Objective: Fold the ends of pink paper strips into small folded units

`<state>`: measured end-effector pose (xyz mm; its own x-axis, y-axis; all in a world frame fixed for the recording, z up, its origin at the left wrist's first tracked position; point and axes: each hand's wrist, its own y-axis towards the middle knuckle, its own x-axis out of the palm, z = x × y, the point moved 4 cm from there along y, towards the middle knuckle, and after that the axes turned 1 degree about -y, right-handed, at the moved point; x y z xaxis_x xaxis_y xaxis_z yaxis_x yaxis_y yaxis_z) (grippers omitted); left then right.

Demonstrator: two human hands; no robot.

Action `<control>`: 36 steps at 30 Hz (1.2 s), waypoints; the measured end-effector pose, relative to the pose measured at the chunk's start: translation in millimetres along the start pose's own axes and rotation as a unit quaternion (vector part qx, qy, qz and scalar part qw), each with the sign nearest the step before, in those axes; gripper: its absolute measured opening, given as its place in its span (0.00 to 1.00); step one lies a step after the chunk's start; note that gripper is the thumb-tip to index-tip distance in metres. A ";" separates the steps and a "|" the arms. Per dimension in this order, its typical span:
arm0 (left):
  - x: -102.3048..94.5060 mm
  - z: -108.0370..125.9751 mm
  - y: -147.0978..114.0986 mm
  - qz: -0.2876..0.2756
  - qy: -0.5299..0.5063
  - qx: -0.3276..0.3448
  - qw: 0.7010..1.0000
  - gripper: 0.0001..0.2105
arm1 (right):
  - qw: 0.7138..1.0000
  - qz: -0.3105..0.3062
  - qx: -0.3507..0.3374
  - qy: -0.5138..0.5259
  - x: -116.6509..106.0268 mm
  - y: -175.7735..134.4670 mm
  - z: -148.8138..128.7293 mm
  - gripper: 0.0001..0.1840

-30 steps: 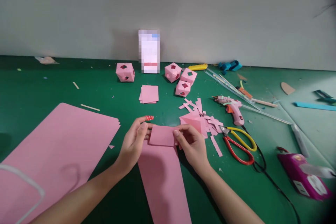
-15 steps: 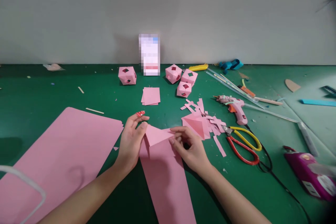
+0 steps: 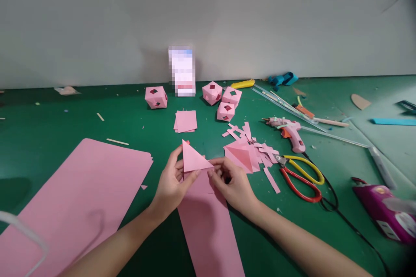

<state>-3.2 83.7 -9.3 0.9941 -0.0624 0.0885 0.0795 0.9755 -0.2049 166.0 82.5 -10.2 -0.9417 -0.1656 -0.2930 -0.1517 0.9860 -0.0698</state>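
A pink paper triangle, folded from a sheet, is held up between both hands. My left hand grips its left side and lower edge, thumb in front and fingers behind. At its right corner, my right hand pinches the paper between thumb and fingers. Beneath the hands a long pink paper strip lies on the green table. Close to my right hand is a creased pink paper square beside a scatter of narrow pink offcuts.
Pink paper polyhedra and a small stack of squares stand toward the back, near a lit, blurred screen. Large pink sheets lie left. Rightward are scissors, a glue gun and a purple device.
The folded paper has turned so its triangular face stands up toward me. My left thumb has moved from the upper left corner to the lower edge; my right hand keeps its pinch.
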 end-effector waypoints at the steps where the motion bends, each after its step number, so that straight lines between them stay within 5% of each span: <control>1: -1.2 -0.9 0.7 0.007 0.009 -0.007 1.000 0.38 | 1.000 0.002 -0.001 0.002 -0.3 -0.1 0.3 0.11; 36: -1.9 5.0 -0.1 -0.039 0.086 0.022 0.995 0.13 | 1.000 -0.017 -0.014 0.016 -4.3 -4.1 -0.9 0.14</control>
<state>-5.5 84.8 -4.6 0.9834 -0.1689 -0.0660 0.1565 0.9744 -0.1611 170.4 79.3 -7.8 -0.9448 -0.1992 -0.2602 -0.1921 0.9799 -0.0530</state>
